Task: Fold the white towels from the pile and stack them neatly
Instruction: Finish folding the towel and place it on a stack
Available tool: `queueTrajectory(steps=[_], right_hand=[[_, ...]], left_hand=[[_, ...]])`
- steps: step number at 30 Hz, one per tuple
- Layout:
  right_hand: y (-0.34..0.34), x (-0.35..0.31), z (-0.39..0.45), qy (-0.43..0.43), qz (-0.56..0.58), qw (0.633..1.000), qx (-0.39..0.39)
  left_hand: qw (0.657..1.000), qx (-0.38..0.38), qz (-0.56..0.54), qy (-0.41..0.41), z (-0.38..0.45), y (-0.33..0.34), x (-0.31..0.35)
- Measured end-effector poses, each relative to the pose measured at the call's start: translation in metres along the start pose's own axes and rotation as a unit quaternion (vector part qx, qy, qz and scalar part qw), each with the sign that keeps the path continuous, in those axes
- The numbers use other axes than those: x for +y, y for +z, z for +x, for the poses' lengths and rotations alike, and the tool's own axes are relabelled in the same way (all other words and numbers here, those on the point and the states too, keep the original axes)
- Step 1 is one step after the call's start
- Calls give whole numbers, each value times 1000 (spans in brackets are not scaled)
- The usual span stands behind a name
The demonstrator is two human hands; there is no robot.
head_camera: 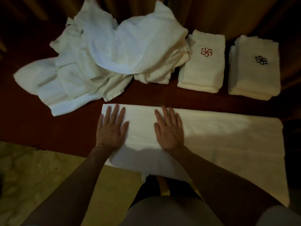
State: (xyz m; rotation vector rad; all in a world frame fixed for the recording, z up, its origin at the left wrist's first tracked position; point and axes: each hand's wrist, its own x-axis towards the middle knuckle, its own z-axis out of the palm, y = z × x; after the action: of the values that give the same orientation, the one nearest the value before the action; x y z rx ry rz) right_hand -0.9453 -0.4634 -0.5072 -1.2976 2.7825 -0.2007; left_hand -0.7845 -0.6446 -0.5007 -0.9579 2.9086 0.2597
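Both hands lie flat, palms down, on one long towel (211, 136) spread across the near side of the dark red tabletop (32, 124). The left hand (112, 128) sits at the towel's left end, fingers straight and slightly spread, pointing away from the person, its outer fingers just at the towel's left edge. The right hand (169, 129) rests a little to the right of it, near the towel's middle, fingers straight and close together, also pointing away. Neither grip holds anything: both are wide, pressing the cloth down with straight fingers. Both forearms are bare and reach forward from the bottom of the view, angling inward toward the towel.

The towel runs left to right, and its near edge hangs over the tabletop's front edge toward the person.

Behind it, at the far left and centre, is one loose pile (104, 54) of crumpled white towels; how many it holds cannot be told. To the right of the pile stand two folded stacks, side by side and a little apart. The nearer-to-centre stack (202, 74), just beside the pile, bears a red emblem (206, 52) on top. The right stack (254, 75) bears a dark emblem (261, 60). A pale patterned floor (24, 176) shows at lower left.
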Motion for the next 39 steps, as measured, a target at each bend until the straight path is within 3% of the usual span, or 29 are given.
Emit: queueTrajectory(steps=[7,12,17,21,25,32,35,39], right_hand=[[-4,-6,0,-5,0,1000,-18],[-7,-5,-1,-11,6,1000,-20],[-9,64,-22,18,38,998,39],[-25,133,-48,104,6,994,24],[-34,158,-61,74,27,997,13],[-57,175,-56,-27,194,976,98],[-74,232,-74,-18,88,988,125],[-83,307,-112,53,-37,998,16]], left_hand=[[999,17,5,-36,0,-11,19],[998,1,-50,37,8,1,100],[1000,0,-19,-1,11,12,100],[1000,-6,-15,-25,12,1,71],[997,-10,8,-73,16,-10,72],[982,37,-96,160,5,-1,259],[963,57,-91,248,-1,5,289],[945,78,-21,317,-2,10,309]])
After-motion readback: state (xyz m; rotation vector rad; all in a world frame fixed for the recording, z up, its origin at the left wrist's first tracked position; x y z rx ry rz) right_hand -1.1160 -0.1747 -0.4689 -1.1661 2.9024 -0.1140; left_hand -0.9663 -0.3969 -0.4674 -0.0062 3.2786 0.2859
